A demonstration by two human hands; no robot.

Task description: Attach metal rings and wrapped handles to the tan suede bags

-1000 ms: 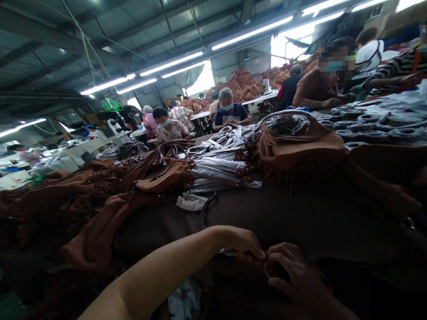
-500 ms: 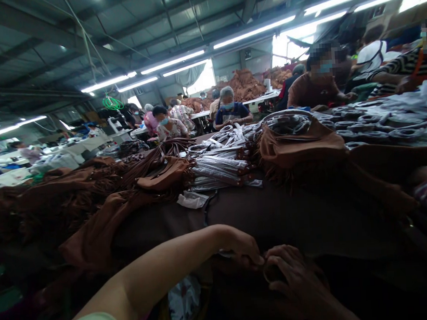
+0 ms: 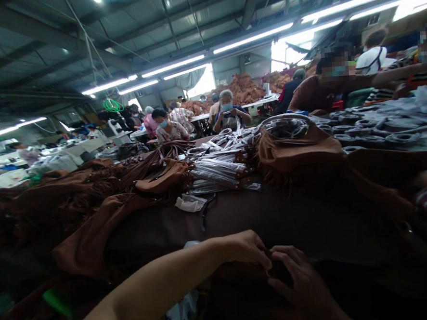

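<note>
where the two hands meet, at the near edge of the desk (image 3: pixel 304 217), lies a small brown piece (image 3: pixel 256 274). it is so dark and shadowed that its outline barely shows, and it looks like soft material close in colour to the desk top under it. the left hand (image 3: pixel 246 249) reaches the brown piece from its left, fingers (image 3: pixel 265 262) closed to a pinch on its upper edge. the right hand (image 3: pixel 296 283) sits just right of the piece with fingers (image 3: pixel 282 257) curled over it; whether they grip it cannot be told. beyond the piece and slightly left lies a crumpled white wrapper (image 3: pixel 190 203), and farther beyond that a heap of clear-wrapped straps (image 3: pixel 217 172). a tan fringed bag (image 3: pixel 295 147) stands beyond the piece to the right. other people (image 3: pixel 228 111) sit far beyond it.
</note>
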